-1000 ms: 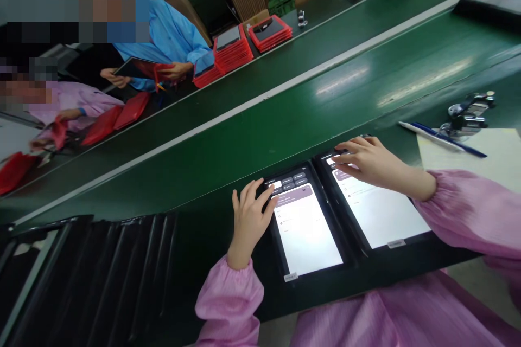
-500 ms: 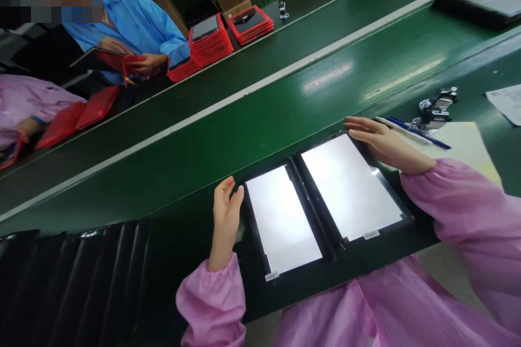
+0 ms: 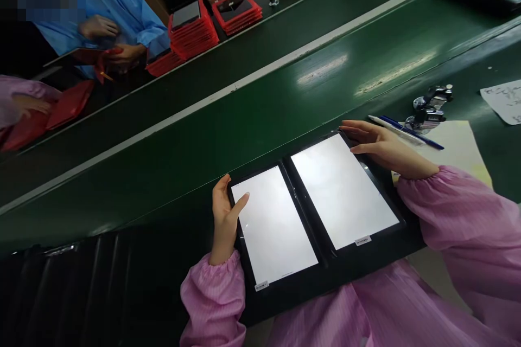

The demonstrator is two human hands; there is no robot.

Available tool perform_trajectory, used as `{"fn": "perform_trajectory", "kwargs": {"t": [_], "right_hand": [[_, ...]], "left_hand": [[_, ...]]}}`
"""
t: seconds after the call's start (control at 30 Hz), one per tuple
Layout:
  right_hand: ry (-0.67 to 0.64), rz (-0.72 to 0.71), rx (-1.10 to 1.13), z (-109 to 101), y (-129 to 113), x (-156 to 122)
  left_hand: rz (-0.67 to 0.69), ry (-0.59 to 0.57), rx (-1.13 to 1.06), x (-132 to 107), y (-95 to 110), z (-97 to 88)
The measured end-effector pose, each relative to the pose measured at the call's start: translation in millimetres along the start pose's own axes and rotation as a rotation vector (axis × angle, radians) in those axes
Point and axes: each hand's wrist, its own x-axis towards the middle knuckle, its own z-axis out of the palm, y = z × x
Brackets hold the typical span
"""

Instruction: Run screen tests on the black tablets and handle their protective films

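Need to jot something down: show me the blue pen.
In the head view, the blue pen lies across a pale yellow sheet, just beyond the right hand.

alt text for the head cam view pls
A person's left hand and right hand, in pink sleeves, rest on two side-by-side tablets with glowing white screens on a green conveyor belt. Beyond, a co-worker in blue handles a red case near stacked red-cased tablets.

Left tablet [image 3: 272, 225], right tablet [image 3: 344, 190]: black frames, flat, side by side; screens lit plain white
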Motion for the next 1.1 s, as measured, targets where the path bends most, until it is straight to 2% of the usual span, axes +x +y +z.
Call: {"fn": "perform_trajectory", "kwargs": {"t": [0.27, 0.53, 0.73, 0.9, 1.1], "right_hand": [[-0.007, -0.023, -0.113, 1.7, 4.0, 1.2], [-0.007, -0.094, -0.12, 2.5, 15.3, 2.4], [0.008, -0.104, -0.087, 3.7, 18.1, 5.0], [0.008, -0.114, -0.086, 2.0, 17.6, 6.5], [0.001, -0.187, -0.278, 1.9, 18.9, 3.2]], "left_hand": [[-0.044, -0.042, 0.021, -1.4, 6.2, -0.3], [-0.042, -0.09, 0.026, -1.1, 3.5, -2.1], [0.002, -0.092, 0.007, 0.0, 0.1, -1.1], [-0.014, -0.086, -0.008, 0.8, -1.9, -1.1], [0.01, -0.069, -0.005, 1.7, -2.8, -0.9]]}}
